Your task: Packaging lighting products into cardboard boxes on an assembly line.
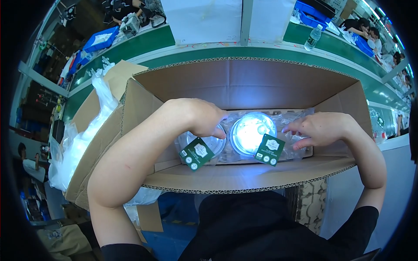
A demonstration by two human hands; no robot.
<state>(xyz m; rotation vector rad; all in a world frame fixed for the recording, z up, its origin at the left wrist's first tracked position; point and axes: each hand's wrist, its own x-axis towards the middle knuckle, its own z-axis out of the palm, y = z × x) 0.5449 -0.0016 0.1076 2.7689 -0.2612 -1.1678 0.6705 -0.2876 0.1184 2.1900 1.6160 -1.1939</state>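
Note:
An open brown cardboard box [244,82] stands in front of me with its flaps spread. Inside lie round clear plastic lidded containers wrapped in clear film, each with a green square tag. My left hand [204,117] reaches down into the box and rests its fingers on the left container [209,145]. My right hand [318,128] lies with fingers spread on the film at the right of the bright middle container [252,132]. One green tag [197,153] hangs at the left, another green tag [270,149] at the right.
A second cardboard box [93,130] lined with a white plastic bag stands at my left. Beyond runs a green conveyor belt [183,52] with blue trays [102,39] and a water bottle [312,38]. Other people work at the far right and far left.

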